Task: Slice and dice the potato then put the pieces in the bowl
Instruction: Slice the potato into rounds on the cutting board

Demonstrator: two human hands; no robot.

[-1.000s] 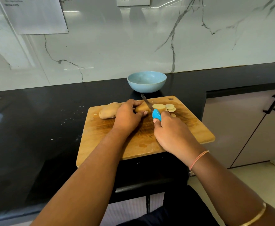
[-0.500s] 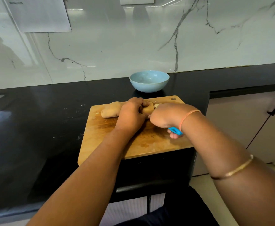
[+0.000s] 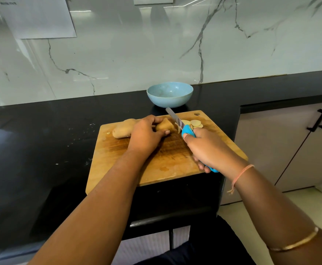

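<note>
The cutting board (image 3: 156, 165) sits mid-frame on the countertop (image 3: 41, 140), with the bowl (image 3: 169, 96) just behind its far edge. On the board's upper left lies the potato (image 3: 121, 129), gripped by the left hand (image 3: 146, 133). Just right of it is the knife (image 3: 174, 118), held by the right hand (image 3: 208, 148), and right of the blade lie the potato slices (image 3: 196, 123).

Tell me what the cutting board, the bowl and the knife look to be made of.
Cutting board: probably wood, matte and worn; brown grain with dark cut marks and stains.
Bowl: pale blue, faintly speckled, soft sheen; plastic or glazed ceramic, cannot tell which.
Knife: grey reflective blade, likely steel; smooth bright blue handle, likely plastic.
</note>
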